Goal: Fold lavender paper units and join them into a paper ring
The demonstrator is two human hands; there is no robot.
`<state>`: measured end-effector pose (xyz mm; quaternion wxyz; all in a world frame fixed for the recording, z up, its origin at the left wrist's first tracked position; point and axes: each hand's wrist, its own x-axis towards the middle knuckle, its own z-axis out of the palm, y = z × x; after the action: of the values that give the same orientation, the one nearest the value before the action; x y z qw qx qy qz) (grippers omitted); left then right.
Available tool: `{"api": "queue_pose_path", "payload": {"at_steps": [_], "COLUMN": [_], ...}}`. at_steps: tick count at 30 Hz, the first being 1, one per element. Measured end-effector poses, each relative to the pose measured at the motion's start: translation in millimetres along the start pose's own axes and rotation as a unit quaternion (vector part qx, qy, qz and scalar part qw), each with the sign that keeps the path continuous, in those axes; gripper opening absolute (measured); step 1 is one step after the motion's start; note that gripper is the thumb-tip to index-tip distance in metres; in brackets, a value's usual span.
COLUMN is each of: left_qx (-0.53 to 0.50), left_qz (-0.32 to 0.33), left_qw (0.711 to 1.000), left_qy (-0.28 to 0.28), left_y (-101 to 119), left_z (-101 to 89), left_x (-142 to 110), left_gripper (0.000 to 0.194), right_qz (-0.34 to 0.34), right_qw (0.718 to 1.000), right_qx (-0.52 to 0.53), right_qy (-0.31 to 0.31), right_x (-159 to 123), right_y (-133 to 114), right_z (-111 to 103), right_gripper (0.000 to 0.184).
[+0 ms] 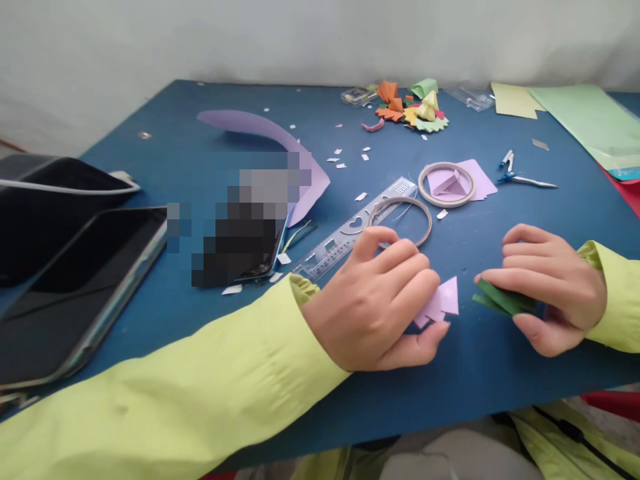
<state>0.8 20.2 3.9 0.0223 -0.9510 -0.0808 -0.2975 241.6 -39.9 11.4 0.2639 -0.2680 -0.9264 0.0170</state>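
My left hand (380,300), in a yellow-green sleeve, pinches a small folded pink-lilac paper piece (443,300) with pointed edges. Its far side is hidden behind my fingers. To the right, my right hand (555,287) grips a folded dark green paper piece (505,298) between thumb and fingers. The two paper pieces are apart, with a short gap between them above the table. Just beyond my left hand lie a tape roll (430,223) and a clear ruler (345,233).
Another tape roll (423,187) rests on lilac paper squares (477,179). Blue-handled scissors (525,180) lie nearby. Folded coloured paper pieces (393,110) sit at the back. A tablet (75,280) and a partly blurred phone (245,247) are left; paper scraps (361,197) are scattered about.
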Motion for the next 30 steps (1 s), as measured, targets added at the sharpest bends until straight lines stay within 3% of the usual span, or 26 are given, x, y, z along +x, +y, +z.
{"api": "queue_pose_path", "payload": {"at_steps": [3, 6, 13, 20, 26, 30], "left_qx": [-0.105, -0.161, -0.127, -0.096, -0.117, -0.123], "left_qz": [-0.018, -0.034, 0.009, 0.022, 0.010, 0.017], "left_qw": [0.994, 0.986, 0.991, 0.993, 0.991, 0.990], "left_qy": [-0.004, -0.003, -0.041, -0.069, -0.063, -0.068], "left_y": [2, 3, 7, 8, 9, 7], "left_z": [1.1, 0.6, 1.5, -1.1, -1.3, -1.1], "left_x": [-2, -4, -4, -2, -3, -4], "left_gripper": [0.030, 0.040, 0.031, 0.027, 0.022, 0.021], "right_qz": [-0.016, 0.003, -0.034, -0.054, 0.018, 0.035], "right_qw": [0.999, 0.997, 0.997, 0.997, 0.993, 0.993], "right_qx": [0.043, 0.080, 0.070, 0.042, 0.115, 0.099], "right_qy": [-0.003, 0.011, 0.004, -0.018, -0.032, -0.052], "right_x": [-1, -1, 3, 1, 9, 10], "right_y": [-6, -10, -16, -21, -29, -28], "right_z": [2, 4, 2, -8, -9, -13], "right_gripper": [0.039, 0.037, 0.020, 0.024, 0.014, 0.015]}}
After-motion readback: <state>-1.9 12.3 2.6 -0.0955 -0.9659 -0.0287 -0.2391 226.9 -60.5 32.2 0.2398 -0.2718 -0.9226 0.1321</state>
